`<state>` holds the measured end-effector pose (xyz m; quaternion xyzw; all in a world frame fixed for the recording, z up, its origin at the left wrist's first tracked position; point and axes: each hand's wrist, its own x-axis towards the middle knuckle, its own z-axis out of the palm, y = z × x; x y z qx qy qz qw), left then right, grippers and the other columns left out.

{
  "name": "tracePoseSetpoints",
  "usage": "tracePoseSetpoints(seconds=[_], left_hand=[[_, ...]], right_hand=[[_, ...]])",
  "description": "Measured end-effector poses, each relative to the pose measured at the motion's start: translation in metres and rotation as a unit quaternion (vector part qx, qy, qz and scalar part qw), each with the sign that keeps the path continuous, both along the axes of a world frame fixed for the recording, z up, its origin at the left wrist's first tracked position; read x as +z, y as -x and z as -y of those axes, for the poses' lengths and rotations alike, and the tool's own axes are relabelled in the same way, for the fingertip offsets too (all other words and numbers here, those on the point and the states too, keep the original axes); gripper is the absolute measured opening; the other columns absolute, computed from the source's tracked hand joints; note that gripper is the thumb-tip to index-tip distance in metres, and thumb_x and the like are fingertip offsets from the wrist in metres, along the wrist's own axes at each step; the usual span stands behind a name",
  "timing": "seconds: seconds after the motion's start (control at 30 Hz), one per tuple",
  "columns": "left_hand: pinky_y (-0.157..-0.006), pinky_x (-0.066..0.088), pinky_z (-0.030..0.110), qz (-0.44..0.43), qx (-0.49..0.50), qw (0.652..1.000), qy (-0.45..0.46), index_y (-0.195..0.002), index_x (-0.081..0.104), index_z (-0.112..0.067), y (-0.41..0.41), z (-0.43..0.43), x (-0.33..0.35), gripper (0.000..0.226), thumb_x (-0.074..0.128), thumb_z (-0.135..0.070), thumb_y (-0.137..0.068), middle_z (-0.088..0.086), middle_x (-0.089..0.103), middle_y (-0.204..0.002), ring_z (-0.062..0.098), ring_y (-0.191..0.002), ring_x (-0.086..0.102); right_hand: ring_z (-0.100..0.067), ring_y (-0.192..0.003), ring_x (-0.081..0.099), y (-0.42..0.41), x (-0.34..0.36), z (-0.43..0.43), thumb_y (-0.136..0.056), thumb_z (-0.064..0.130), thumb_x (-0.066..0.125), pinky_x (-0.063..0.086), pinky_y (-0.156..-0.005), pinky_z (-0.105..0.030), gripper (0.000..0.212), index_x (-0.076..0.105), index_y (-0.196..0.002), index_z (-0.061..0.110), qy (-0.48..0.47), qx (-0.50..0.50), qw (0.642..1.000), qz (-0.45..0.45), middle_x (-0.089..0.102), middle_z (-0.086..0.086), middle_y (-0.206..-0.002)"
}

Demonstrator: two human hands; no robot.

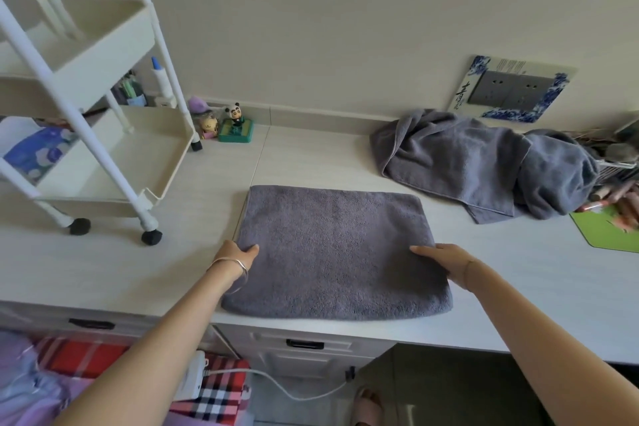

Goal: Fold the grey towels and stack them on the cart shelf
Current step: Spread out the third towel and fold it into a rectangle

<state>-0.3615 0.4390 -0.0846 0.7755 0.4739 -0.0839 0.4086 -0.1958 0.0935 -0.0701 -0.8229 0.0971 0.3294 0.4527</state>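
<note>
**Folded grey towel held at both side edges**

The folded grey towel [335, 252] lies flat on the pale countertop [518, 294], near its front edge, with its long axis running roughly left to right. The left hand [235, 258] pinches its left edge and the right hand [442, 263] its right edge, thumbs on top and fingers hidden beneath. Crumpled grey towels [484, 166] lie far right. The white cart [103, 149] stands far left. The socket surround [511, 90] bears the character 青.
</note>
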Motion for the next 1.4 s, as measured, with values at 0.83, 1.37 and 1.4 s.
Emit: tracePoseSetpoints(seconds=[0.83, 1.37, 1.4], left_hand=[[-0.060, 0.048, 0.023, 0.213, 0.111, 0.929, 0.282, -0.115, 0.053, 0.001, 0.020, -0.003, -0.006, 0.026, 0.037, -0.012, -0.100, 0.016, 0.063, -0.096, 0.018, -0.075, 0.059], [-0.074, 0.050, 0.024, 0.250, 0.042, 0.954, 0.158, -0.107, 0.065, -0.001, -0.014, -0.008, 0.047, 0.029, 0.072, -0.013, -0.081, 0.008, 0.066, -0.095, 0.022, -0.087, 0.063], [-0.072, 0.050, 0.020, 0.279, 0.014, 0.951, 0.132, -0.108, 0.065, -0.003, -0.021, -0.005, 0.063, 0.031, 0.073, -0.010, -0.079, 0.005, 0.067, -0.095, 0.019, -0.087, 0.063]], right_hand=[[-0.024, -0.131, 0.043, 0.120, 0.006, -0.264, -0.093, 0.019, 0.052, 0.036, -0.106, -0.029, 0.065, 0.020, -0.149, 0.012, -0.042, 0.252, 0.957, 0.134, 0.041, -0.007, -0.146], [-0.017, -0.071, 0.058, 0.054, 0.047, -0.172, -0.099, 0.015, 0.040, 0.049, -0.064, -0.026, 0.026, 0.058, -0.114, 0.003, -0.219, 0.016, 0.973, 0.072, 0.061, -0.011, -0.098], [-0.019, -0.074, 0.059, 0.047, 0.052, -0.158, -0.099, 0.014, 0.040, 0.050, -0.067, -0.027, 0.026, 0.058, -0.114, 0.003, -0.226, -0.012, 0.970, 0.085, 0.061, -0.011, -0.100]])
